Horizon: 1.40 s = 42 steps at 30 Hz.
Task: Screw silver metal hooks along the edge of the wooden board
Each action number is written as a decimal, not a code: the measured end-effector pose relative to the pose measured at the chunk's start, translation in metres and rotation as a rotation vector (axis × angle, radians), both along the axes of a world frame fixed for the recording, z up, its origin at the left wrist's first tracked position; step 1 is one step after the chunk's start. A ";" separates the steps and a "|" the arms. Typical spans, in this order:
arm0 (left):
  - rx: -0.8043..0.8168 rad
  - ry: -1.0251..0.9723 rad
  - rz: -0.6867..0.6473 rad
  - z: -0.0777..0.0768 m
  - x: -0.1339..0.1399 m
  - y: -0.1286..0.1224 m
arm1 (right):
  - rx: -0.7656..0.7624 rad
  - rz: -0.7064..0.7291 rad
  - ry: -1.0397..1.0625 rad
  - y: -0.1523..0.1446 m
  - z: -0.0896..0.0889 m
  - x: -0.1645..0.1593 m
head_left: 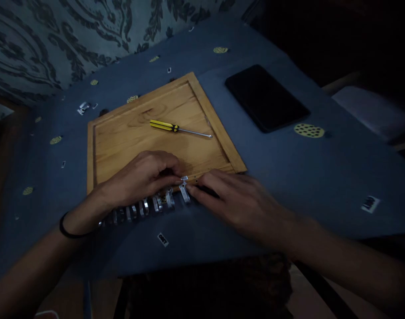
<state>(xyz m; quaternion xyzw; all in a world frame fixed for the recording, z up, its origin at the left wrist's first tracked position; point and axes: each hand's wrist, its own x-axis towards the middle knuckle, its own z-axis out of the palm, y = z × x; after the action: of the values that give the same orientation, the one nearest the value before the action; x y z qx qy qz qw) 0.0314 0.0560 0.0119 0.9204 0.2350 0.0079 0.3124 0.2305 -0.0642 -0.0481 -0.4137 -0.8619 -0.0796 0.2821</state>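
At the front edge of a wooden board (122,141) with a raised rim, my left hand (145,175) pinches the upper end of a small silver metal hook (184,192). My right hand (235,199) comes in from the other side, fingers curled at the board's edge, its thumb tip against the same metal hook. Several similar curved silver hooks (157,204) stand in a row along that edge, partly below my left hand. Small dark holes show in the rim between my hands. A screwdriver (179,127) with a yellow and black handle lies on the board.
A dark tablet-like slab (267,97) lies right of the board on the blue patterned tablecloth (328,186). Small silver metal pieces (83,107) lie beyond the board's left corner. A patterned wall or curtain (89,40) borders the table's far side.
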 end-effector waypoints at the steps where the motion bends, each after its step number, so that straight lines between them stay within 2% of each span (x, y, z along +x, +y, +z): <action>1: 0.009 0.007 -0.002 0.000 -0.001 -0.001 | -0.002 0.004 -0.001 0.000 0.000 0.000; 6: 0.029 0.024 0.025 0.002 -0.004 -0.003 | -0.036 0.005 -0.003 -0.001 0.001 0.001; 10: -0.035 0.003 0.090 0.007 -0.008 -0.003 | -0.033 0.011 -0.005 -0.001 0.003 0.001; 16: -0.020 0.074 0.035 0.013 -0.008 -0.008 | -0.045 0.017 -0.014 -0.002 0.004 0.002; 22: -0.013 0.081 0.005 0.011 -0.005 -0.009 | -0.033 0.005 -0.015 -0.001 0.002 0.002; 34: -0.069 0.122 0.091 0.006 0.001 -0.011 | -0.031 -0.013 -0.020 -0.002 0.003 0.000; 42: -0.084 0.133 0.099 0.006 0.000 -0.010 | -0.021 -0.006 -0.015 -0.002 0.002 0.000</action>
<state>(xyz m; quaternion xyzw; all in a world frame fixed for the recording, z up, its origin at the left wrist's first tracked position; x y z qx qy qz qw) 0.0315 0.0461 0.0176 0.8922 0.3006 -0.0475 0.3337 0.2307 -0.0666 -0.0464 -0.4186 -0.8636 -0.0743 0.2709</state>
